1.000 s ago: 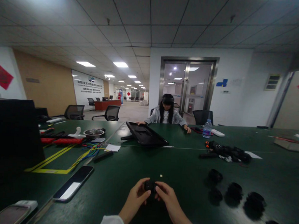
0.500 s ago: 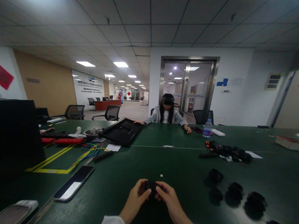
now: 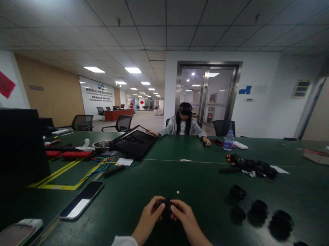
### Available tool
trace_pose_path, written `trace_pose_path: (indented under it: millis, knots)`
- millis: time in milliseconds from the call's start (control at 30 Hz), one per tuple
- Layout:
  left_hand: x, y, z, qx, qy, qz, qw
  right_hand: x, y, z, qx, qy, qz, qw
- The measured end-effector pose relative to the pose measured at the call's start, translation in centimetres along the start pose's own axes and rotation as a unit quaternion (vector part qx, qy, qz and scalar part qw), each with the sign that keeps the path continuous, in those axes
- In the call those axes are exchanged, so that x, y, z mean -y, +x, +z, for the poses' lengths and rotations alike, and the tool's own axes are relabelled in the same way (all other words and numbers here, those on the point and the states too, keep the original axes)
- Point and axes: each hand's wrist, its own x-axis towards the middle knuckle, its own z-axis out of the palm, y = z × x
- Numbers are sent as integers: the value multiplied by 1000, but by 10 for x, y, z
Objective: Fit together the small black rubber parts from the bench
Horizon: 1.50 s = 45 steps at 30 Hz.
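Note:
Low in the middle of the view, my left hand [image 3: 150,213] pinches a small black part [image 3: 165,203] between thumb and fingers. Just to its right, my right hand [image 3: 186,217] is closed in a pinch on the dark part's right side. Whether this is one piece or two I cannot tell, as fingers and the dark background hide most of it. Both hands are raised in front of me over the green table [image 3: 150,177]. Beyond the fingertips lies a tiny pale scrap [image 3: 177,192].
Several black round parts [image 3: 258,209] stand at the right. A phone [image 3: 82,200] and a second device [image 3: 17,234] lie left, near a dark monitor [image 3: 12,151]. Across the table a person [image 3: 184,120] touches a tilted black frame [image 3: 135,141]. A water bottle [image 3: 228,140] stands farther back.
The black part has turned between my fingers and shows less of its face. My hands stay nearly in place. The person's black frame has tipped slightly.

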Motion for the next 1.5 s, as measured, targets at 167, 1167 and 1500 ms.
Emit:
trace_pose_path:
  millis: [167, 1167, 1500]
  knots:
    - [4, 0, -2, 26, -10, 40, 999, 1, 0, 0, -17, 7, 3, 1000]
    - [-2, -5, -2, 21, -34, 33, 999, 17, -10, 1, -20, -13, 14, 1000]
    - [-6, -3, 1, 15, 7, -4, 1000, 15, -9, 0, -10, -14, 12, 1000]
